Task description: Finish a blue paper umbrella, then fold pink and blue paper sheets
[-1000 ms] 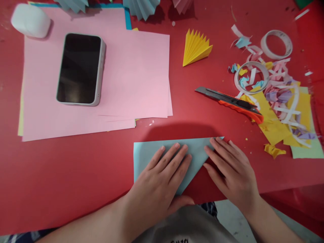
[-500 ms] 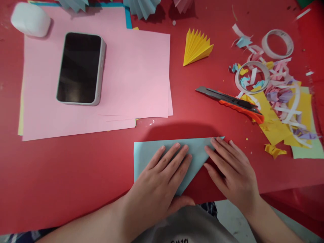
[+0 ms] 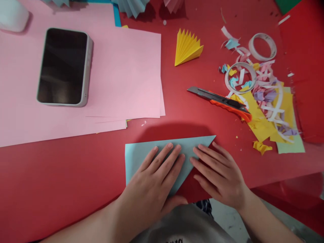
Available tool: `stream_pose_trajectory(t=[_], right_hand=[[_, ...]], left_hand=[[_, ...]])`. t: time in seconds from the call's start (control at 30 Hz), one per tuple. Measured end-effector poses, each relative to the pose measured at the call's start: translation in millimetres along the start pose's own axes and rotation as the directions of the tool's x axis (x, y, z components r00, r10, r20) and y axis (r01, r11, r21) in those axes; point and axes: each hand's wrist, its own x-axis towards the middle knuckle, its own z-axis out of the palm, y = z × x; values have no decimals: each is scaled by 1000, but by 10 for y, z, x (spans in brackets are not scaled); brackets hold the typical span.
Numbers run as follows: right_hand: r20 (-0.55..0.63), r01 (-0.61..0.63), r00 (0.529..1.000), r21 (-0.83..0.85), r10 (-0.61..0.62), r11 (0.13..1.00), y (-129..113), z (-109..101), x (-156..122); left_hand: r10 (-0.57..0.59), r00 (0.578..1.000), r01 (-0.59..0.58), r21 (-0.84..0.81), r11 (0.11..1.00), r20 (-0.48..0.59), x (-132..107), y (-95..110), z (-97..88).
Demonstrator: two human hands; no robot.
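Note:
A light blue sheet of paper [image 3: 141, 155], with a slanting right edge and a pointed upper right corner, lies flat at the table's near edge. My left hand [image 3: 154, 182] rests flat across its middle, fingers stretched out and thumb apart, covering its lower part. On the slanting edge lie the fingertips of my right hand [image 3: 220, 172], whose fingers are extended and hold nothing. Beyond my right hand is an orange utility knife [image 3: 222, 103] with its blade out, pointing left. A yellow pleated paper fan [image 3: 187, 49] sits farther back.
Pink sheets [image 3: 126, 74] are stacked at the left, under a grey device with a black screen [image 3: 63, 65]. A white rounded case [image 3: 12, 15] is at the far left. Two tape rolls [image 3: 262, 47] and paper scraps [image 3: 265, 94] lie at the right. Pleated blue paper [image 3: 131, 6] stands at the back.
My right hand has slid from the paper's pointed corner down and left along the slanting edge. My left hand stays on the paper. The whole view has shifted, so things appear farther left.

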Motion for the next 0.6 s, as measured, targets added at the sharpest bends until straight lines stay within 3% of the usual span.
stream_pose_trajectory(t=[0.17,0.37,0.6], right_hand=[[32,4,999,-15,-3,1000,74,-3,-29],[98,-36,994,-147,50,989,333,-48,-140],[-73,-236,972,-210,225,949,468,-85,-133]], left_hand=[[1,1000,-1,5,1000,-1,7,-1,-3],[2,1000,-2,-7,1000,-13,19,9,-16],[7,1000,-7,22,1000,-14,14,12,-25]])
